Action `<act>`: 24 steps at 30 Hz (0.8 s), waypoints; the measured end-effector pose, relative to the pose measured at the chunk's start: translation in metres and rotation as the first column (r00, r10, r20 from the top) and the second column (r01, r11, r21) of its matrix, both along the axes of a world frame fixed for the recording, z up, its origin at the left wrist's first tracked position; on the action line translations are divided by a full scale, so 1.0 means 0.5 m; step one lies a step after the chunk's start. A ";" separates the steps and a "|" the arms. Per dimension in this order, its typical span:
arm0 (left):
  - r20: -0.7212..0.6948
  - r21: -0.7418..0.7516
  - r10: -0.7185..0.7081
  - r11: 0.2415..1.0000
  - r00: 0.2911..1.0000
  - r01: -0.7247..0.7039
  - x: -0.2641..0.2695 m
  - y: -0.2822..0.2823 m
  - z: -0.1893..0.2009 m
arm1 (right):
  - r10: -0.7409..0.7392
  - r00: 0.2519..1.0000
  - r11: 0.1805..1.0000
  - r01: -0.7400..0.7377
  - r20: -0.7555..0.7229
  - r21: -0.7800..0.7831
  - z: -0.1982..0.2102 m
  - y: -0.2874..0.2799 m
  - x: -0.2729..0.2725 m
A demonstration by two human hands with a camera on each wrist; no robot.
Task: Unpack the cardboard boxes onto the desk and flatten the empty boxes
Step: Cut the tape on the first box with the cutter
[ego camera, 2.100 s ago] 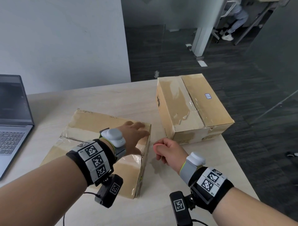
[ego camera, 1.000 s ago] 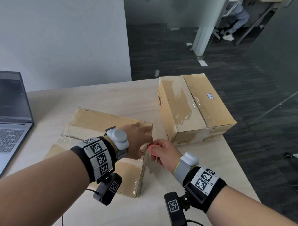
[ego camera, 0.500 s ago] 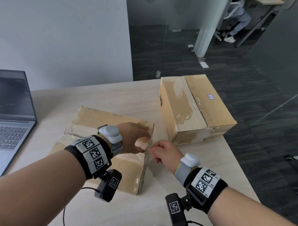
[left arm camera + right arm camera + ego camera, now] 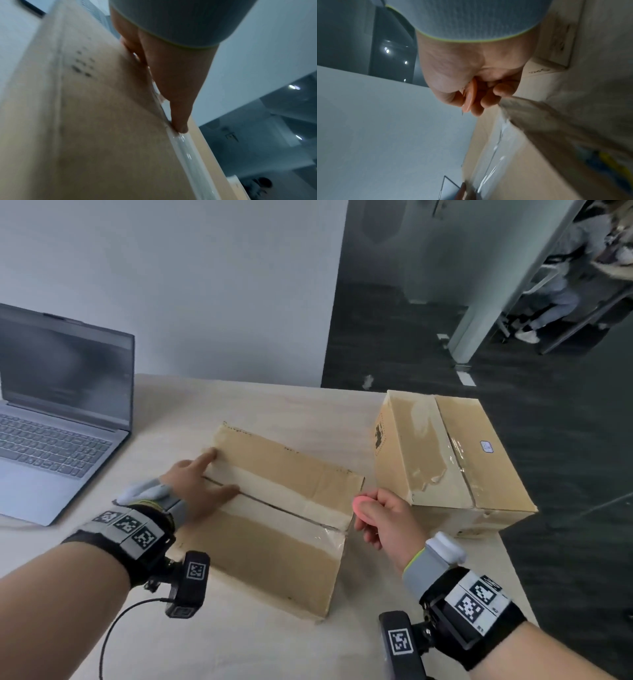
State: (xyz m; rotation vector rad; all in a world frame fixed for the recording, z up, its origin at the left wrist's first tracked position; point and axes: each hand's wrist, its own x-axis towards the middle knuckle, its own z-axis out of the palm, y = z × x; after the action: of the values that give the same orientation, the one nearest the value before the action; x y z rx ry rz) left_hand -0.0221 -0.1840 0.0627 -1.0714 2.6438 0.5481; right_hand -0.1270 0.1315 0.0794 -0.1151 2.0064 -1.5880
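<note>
A flat cardboard box (image 4: 274, 518) lies in the middle of the desk, with clear tape along its top seam. My left hand (image 4: 198, 487) rests flat on the box's left end, fingers straight, its thumb (image 4: 178, 121) lying beside the seam. My right hand (image 4: 383, 522) hovers at the box's right end and pinches a small pink cutter (image 4: 363, 505) with a short blade (image 4: 467, 97). A second, taller taped box (image 4: 445, 460) stands at the desk's right edge.
An open grey laptop (image 4: 51, 412) sits at the left of the light wooden desk (image 4: 239, 645). A white wall stands behind, and dark carpet lies beyond the desk's right edge. A person sits far off at the top right.
My left hand slid from the near box's right end to its left end. The head view shifted left. My right hand stayed at the box's right end; the pink cutter now shows.
</note>
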 end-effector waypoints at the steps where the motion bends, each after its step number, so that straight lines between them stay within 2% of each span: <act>1: 0.007 -0.015 0.003 1.000 1.000 -0.002 0.009 0.014 0.007 | 0.013 1.000 1.000 -0.013 -0.013 -0.010 0.004 -0.017 0.002; 5: -0.031 0.015 0.008 1.000 0.999 -0.007 0.072 0.058 0.008 | 0.138 0.988 0.990 -0.139 -0.073 -0.007 0.021 -0.094 0.025; 10: -0.102 0.061 -0.119 0.990 0.988 0.125 0.145 0.077 0.004 | 0.259 0.965 0.966 -0.259 -0.038 0.023 0.013 -0.173 0.067; 13: -0.272 0.146 -0.105 0.978 0.957 0.149 0.160 0.070 0.014 | 0.322 0.944 0.947 -0.321 -0.063 0.030 0.006 -0.216 0.100; 15: -0.404 0.323 0.016 0.938 0.915 0.127 0.157 0.081 0.023 | 0.327 0.944 0.945 -0.328 -0.048 0.001 0.011 -0.231 0.115; 16: -0.436 0.459 0.121 0.882 0.892 0.105 0.162 0.086 0.027 | 0.333 0.943 0.942 -0.334 -0.014 -0.024 0.014 -0.241 0.127; 17: -0.439 0.609 0.237 0.788 0.867 0.093 0.167 0.091 0.032 | 0.333 0.942 0.942 -0.332 0.029 -0.051 0.015 -0.250 0.136; 18: -0.400 0.747 0.351 0.660 0.846 0.079 0.168 0.099 0.036 | 0.328 0.942 0.943 -0.323 0.066 -0.078 0.015 -0.255 0.142; 20: -0.225 0.935 0.550 0.353 0.804 0.020 0.179 0.104 0.038 | 0.346 0.935 0.937 -0.339 0.074 -0.087 0.012 -0.268 0.153; 21: -0.131 0.973 0.589 0.232 0.798 -0.011 0.181 0.107 0.040 | 0.359 0.932 0.932 -0.355 0.049 -0.080 0.011 -0.270 0.154; 22: -0.062 0.989 0.593 0.143 0.802 -0.029 0.183 0.107 0.039 | 0.378 0.926 0.924 -0.377 0.012 -0.059 0.015 -0.271 0.157; 24: 0.002 1.000 0.557 0.013 0.831 -0.012 0.193 0.105 0.035 | 0.403 0.913 0.914 -0.405 -0.056 -0.033 0.023 -0.274 0.160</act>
State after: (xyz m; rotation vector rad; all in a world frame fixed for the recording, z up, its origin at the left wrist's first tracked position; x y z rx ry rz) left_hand 0.0743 -0.1315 0.0802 -0.9463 1.2938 2.4574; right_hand -0.0471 -0.0055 0.0910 -0.5549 1.8328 -1.3695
